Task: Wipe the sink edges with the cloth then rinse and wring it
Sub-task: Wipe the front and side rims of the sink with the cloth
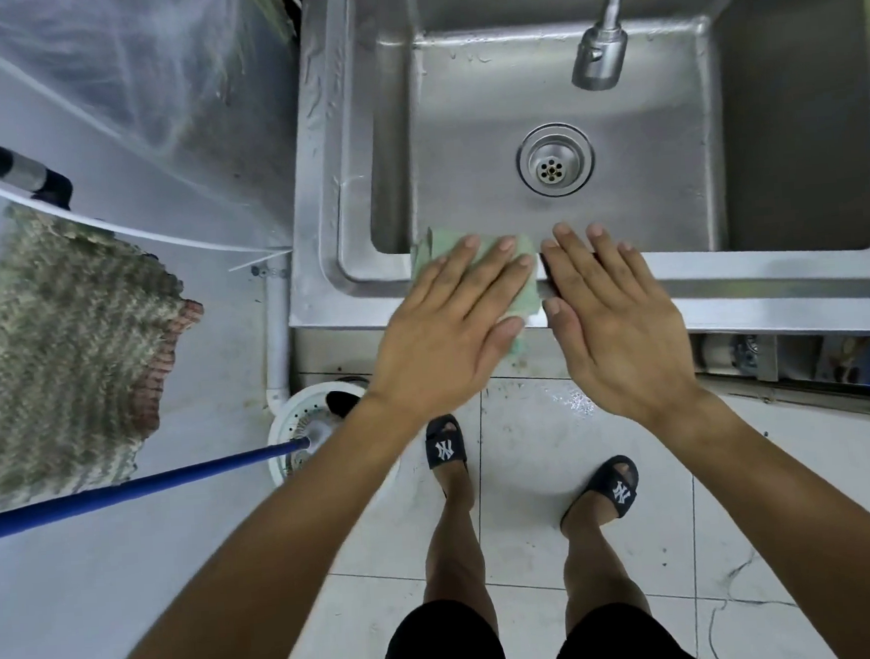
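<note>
Flat and straight, the fingers of the left hand [453, 323] press down on the green cloth [475, 275], not curled around it. That cloth lies on the front edge of the steel sink [758, 275], near the front left corner, and a bit of it hangs over the front lip under the thumb. Its far end pokes out past the fingertips toward the basin. Left arm comes up from the bottom left, and the wrist bends so the fingers point up and to the right. Right hand [612, 317] lies just beside it on the same front edge, fingers straight and spread a little, holding nothing. Its thumb is right next to the cloth's edge. Right arm comes up from the bottom right. Both palms face down. Inside the basin sits the round drain [555, 160], and the faucet head [600, 58] hangs above it. Down below, two feet in black slippers [611, 489] stand on the white tile floor [533, 507]. A blue mop handle [135, 486] leans to the left, beside a white bucket [295, 426].
</note>
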`<action>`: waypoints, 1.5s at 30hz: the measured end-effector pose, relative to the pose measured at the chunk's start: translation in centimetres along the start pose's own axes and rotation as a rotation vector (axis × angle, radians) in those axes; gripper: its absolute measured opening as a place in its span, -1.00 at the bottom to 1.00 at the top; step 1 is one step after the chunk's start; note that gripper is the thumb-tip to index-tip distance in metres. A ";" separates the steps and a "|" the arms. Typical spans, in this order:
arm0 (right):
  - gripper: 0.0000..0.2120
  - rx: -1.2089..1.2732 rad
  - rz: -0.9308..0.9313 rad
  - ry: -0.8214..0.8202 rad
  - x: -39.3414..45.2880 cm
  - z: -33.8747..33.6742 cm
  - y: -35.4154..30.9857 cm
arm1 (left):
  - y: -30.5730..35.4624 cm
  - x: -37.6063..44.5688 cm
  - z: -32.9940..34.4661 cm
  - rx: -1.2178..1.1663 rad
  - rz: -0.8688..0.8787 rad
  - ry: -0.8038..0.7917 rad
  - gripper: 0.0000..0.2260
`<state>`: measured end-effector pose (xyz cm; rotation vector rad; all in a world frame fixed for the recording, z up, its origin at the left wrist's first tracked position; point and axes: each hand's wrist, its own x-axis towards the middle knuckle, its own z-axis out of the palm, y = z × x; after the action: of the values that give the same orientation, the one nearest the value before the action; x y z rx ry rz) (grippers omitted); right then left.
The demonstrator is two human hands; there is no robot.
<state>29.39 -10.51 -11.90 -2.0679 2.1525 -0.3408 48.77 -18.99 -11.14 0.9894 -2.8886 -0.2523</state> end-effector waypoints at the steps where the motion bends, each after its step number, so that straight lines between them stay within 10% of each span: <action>1: -0.50 -0.003 -0.009 0.006 -0.1 0.0 0.2 | -1.5 -0.7 -0.5 0.011 0.035 -0.042 -0.52; 7: -0.50 -0.018 0.026 0.022 -0.1 0.0 -0.5 | -12.3 -4.0 -4.1 0.113 0.088 -0.221 -0.49; 14: -0.47 -0.017 0.087 0.012 1.0 0.7 -3.6 | -6.5 -5.5 -2.6 -0.071 -0.380 -0.082 -0.50; 45: -0.53 0.012 -0.457 -0.090 6.0 2.0 -6.3 | -9.7 -4.1 -2.3 -0.202 -0.369 0.021 -0.50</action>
<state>35.70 -16.78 -11.85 -2.5004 1.6067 -0.2975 58.07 -24.32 -10.70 1.4641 -2.5751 -0.5388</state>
